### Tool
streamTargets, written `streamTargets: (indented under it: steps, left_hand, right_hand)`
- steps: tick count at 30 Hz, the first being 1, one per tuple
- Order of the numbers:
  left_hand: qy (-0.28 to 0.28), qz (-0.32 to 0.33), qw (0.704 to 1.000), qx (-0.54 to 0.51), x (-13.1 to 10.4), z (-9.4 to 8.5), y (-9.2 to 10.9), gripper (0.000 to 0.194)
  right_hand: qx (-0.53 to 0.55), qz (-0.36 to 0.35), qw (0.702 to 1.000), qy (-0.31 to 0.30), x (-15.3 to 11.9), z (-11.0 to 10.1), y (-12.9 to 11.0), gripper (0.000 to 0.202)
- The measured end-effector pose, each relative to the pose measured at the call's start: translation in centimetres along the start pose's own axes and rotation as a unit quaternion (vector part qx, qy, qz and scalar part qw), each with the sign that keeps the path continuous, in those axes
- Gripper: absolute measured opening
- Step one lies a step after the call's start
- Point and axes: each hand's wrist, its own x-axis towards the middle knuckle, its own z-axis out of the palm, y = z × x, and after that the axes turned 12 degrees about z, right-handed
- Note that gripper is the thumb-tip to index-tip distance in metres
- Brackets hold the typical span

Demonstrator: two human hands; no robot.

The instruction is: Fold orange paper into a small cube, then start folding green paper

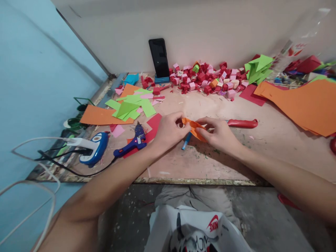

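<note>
Gently, the grips of the left hand (169,130) and right hand (219,133), both pinched closed on the orange paper (195,129) above the tabletop (170,169), should press evenly so its bend stays neat and uncrumpled.

So it's a single head-worn cam, sitting high just behind the near edge of the surface (275,148), looking forward and down enough to catch the wearer's own shirt (165,227) at the bottom. It's pretty close: the left hand (170,129) and right hand (219,134) land mid-frame, and both left corners are in shot while the right side runs out of view. Past the far edge it faces a pale panel (118,38), with a blue wall (26,70) off the left edge.
</note>
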Motion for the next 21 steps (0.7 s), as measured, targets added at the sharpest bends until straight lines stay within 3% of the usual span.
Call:
streamTargets:
  steps: [5, 11, 17, 21]
  left_hand:
    - [-0.001, 0.014, 1.000, 0.005, -0.33, 0.45, -0.20, 0.015]
    - [-0.014, 0.045, 0.998, 0.033, -0.59, 0.74, -0.03, 0.011]
    - [-0.011, 0.070, 0.997, 0.043, -0.64, 0.74, 0.10, 0.010]
    - [-0.005, 0.085, 0.995, 0.053, -0.74, 0.83, -0.08, 0.009]
  right_hand:
    - [0.074, 0.043, 0.996, -0.012, 0.64, 0.09, 0.12, 0.026]
    - [0.251, 0.160, 0.954, -0.045, 0.64, 0.39, 0.06, 0.025]
    - [0.303, 0.178, 0.935, -0.050, 0.68, 0.35, -0.12, 0.016]
    - [0.286, 0.175, 0.941, -0.040, 0.69, 0.32, -0.06, 0.017]
